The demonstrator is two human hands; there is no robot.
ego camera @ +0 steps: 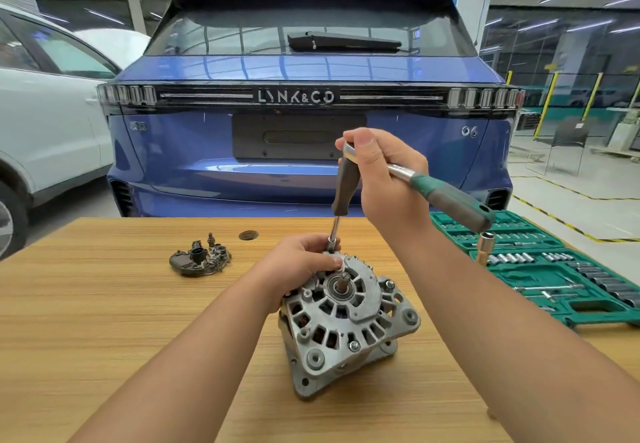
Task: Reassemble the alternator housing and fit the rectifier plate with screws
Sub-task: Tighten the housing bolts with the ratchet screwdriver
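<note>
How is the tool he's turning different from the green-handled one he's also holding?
The screwdriver-style tool stands nearly upright, its tip on the top of the alternator; the green-handled wrench lies slanted, pointing away to the right. The first has a dark grey handle and thin shaft; the wrench has a thicker, shiny metal shaft and green-and-grey grip. Both are held in the right hand.

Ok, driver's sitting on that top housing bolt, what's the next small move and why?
Probably turn the ratchet to tighten that bolt. The right hand grips it atop the driver, whose socket tip sits on the alternator housing edge while the left hand steadies it. The rectifier plate lies apart on the table, so it comes afterwards.
</note>
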